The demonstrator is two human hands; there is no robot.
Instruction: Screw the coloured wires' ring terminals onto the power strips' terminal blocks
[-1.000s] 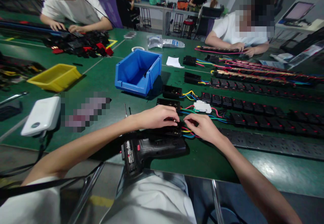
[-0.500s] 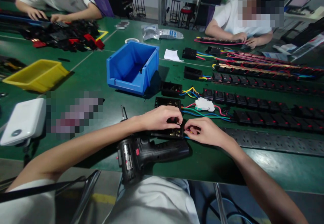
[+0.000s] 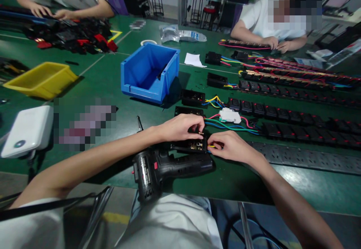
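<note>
Right hand (image 3: 229,145) lowered since the first frame — fingertips pinched on yellow wire (image 3: 211,146) | left hand (image 3: 180,127): finger and thumb nearly together, gripping metal bit (image 3: 201,133) over box | box (image 3: 187,150): beyond drill (image 3: 183,165), brass parts (image 3: 197,144) inside, long axis left-right, wire end right | blue bin (image 3: 141,92): black piece (image 3: 161,72) inside

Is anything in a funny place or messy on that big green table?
Maybe the black power tool: it lies on its side, and its thick end seems to poke past the near edge of the table, so it might fall. I can't see anything spilled or broken.
</note>
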